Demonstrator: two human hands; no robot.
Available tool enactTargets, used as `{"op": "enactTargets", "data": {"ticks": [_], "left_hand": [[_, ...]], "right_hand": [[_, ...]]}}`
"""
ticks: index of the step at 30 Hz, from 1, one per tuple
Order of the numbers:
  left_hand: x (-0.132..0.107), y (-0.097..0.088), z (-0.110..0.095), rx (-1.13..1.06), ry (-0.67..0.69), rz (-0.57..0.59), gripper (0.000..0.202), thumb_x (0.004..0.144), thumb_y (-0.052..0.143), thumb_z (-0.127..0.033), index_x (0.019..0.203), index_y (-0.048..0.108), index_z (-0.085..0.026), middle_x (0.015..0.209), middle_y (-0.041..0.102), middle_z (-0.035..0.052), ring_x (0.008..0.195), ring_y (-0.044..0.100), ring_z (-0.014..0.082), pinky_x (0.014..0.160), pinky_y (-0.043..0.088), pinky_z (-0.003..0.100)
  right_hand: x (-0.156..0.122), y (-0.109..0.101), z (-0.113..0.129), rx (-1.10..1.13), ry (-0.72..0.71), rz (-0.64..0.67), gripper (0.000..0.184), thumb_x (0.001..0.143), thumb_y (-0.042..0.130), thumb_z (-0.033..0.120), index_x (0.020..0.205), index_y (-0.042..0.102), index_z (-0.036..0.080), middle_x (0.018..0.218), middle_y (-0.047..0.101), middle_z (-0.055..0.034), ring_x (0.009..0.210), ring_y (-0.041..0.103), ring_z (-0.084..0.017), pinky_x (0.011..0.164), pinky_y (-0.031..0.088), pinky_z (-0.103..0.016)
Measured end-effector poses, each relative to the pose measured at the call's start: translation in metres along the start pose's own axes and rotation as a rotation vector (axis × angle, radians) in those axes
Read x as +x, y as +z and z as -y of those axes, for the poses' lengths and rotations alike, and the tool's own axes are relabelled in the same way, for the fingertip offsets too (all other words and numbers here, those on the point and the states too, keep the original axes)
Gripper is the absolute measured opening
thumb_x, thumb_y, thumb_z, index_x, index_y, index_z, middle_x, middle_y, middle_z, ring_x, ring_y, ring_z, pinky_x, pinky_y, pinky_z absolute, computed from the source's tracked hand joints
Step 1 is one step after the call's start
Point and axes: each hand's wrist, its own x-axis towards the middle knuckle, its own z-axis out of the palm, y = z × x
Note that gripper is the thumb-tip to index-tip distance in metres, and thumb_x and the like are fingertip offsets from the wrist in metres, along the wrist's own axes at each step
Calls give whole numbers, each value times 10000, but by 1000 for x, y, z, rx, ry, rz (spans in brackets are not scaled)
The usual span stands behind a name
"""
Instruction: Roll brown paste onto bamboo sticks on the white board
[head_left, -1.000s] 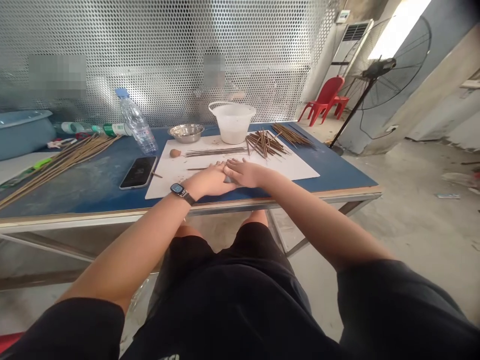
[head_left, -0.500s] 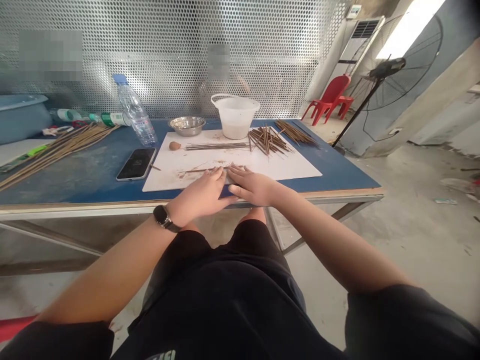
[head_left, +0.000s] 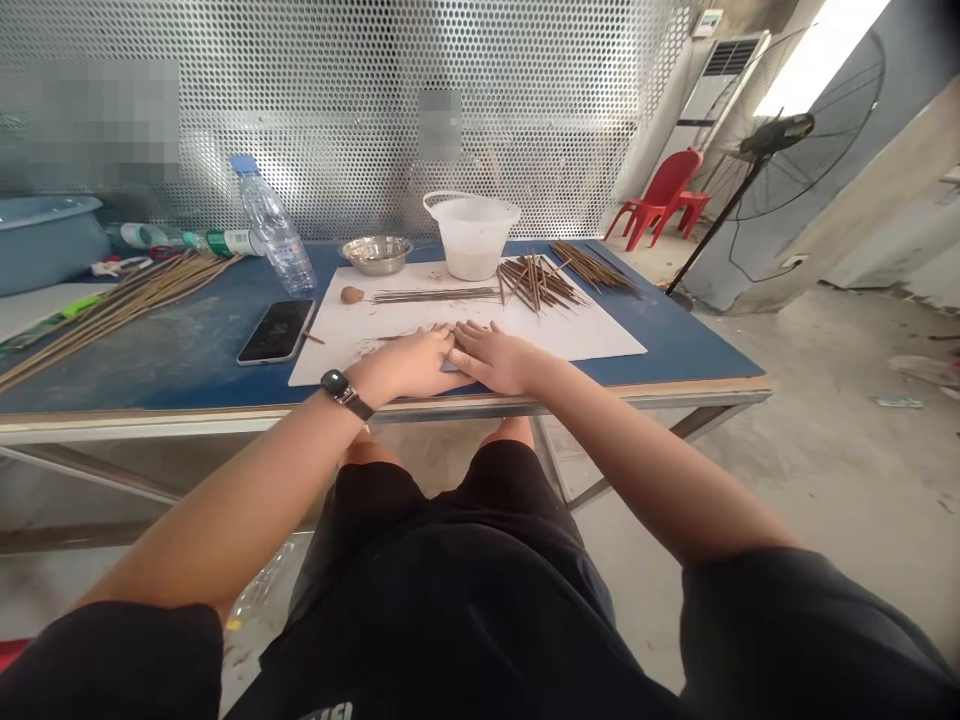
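Blue table (head_left: 150, 370), white board (head_left: 570, 340) — left hand (head_left: 405, 365) and right hand (head_left: 495, 360) flat together — perforated metal screen (head_left: 337, 120) behind.

1 smartphone (head_left: 276, 332), 1 water bottle (head_left: 274, 230), red plastic chair (head_left: 661, 198) (far back)

Site: small workshop on a bare concrete floor.

Detail: unfinished grey concrete floor (head_left: 810, 470), scattered with scraps. A long blue-topped work table on a metal frame (head_left: 172, 385) carries bundles of thin brown sticks (head_left: 112, 320) and a white work sheet (head_left: 577, 345). A silver perforated metal screen (head_left: 337, 100) stands behind the table. Beyond its right end stand a red plastic chair (head_left: 660, 190), a black pedestal fan (head_left: 780, 135) and a white floor-standing air conditioner (head_left: 709, 90).
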Motion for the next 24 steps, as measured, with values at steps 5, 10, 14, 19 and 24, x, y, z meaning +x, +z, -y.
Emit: {"op": "enactTargets", "data": {"ticks": [5,10,14,19,24], "left_hand": [[-13,11,-7,-24,92,-32,691,1056,554,-503,1663,530,-172,1752,511,171,1569,559,340,1283,452,406],[12,-3,-4,-56,7,-3,668,1028,579,-450,1637,568,-177,1676,606,150,1493,627,321,1247,486,393],[29,-11,-1,-37,-5,58,628,1026,584,-486,1591,635,-215,1664,629,125,1482,639,347,1229,503,409],[13,1,-7,46,-6,64,789,1062,557,-512,1750,438,-143,1838,373,175,1677,407,388,1363,343,456],[-4,10,-13,-27,55,41,891,1042,609,-550,1791,347,-145,1860,326,166,1708,352,364,1371,338,435]], "right_hand": [[-19,5,6,-17,-36,-21,1142,1074,54,842,1733,363,-38,1808,342,-323,1728,259,-467,1372,193,-711],[3,-9,1,-33,39,-17,1038,1121,77,764,1683,461,-20,1756,456,-316,1656,427,-439,1361,277,-622],[13,-14,-6,-31,72,-8,956,1151,71,700,1668,491,15,1741,495,-286,1669,410,-419,1349,294,-624],[-9,0,-6,-42,49,-37,1093,1091,56,815,1746,363,-4,1827,325,-294,1726,272,-457,1372,199,-692],[-27,3,2,-48,53,-16,1123,1084,74,825,1754,330,-38,1837,288,-292,1728,262,-464,1386,206,-658]]}}
